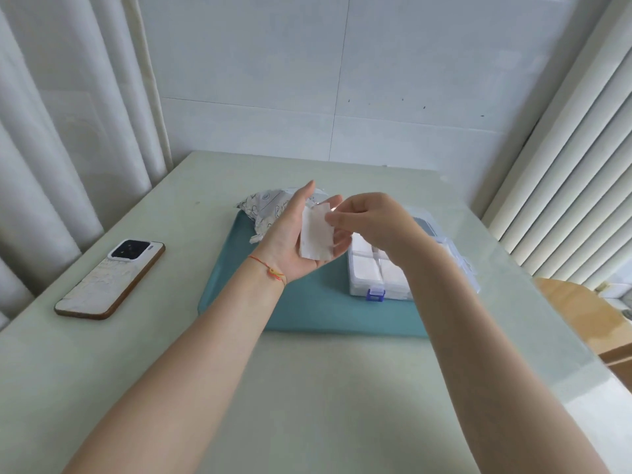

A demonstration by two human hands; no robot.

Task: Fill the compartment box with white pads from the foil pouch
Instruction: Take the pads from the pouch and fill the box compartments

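A white pad [316, 236] lies flat on the upturned palm of my left hand [294, 248], whose fingers are straight. My right hand [369, 220] pinches the pad's upper right edge with its fingertips. Both hands hover above a teal tray [307, 313]. The foil pouch [266, 208] lies crumpled at the tray's back left, partly hidden behind my left hand. The clear compartment box [372, 278] with a blue latch sits on the tray's right side; white pads fill the compartments I can see, and my right forearm covers part of it.
A phone [111, 278] lies face down on the pale table [307, 388] to the left of the tray. Curtains hang at the left, a ribbed white radiator stands at the right, and a wooden surface [581, 313] shows beyond the table's right edge.
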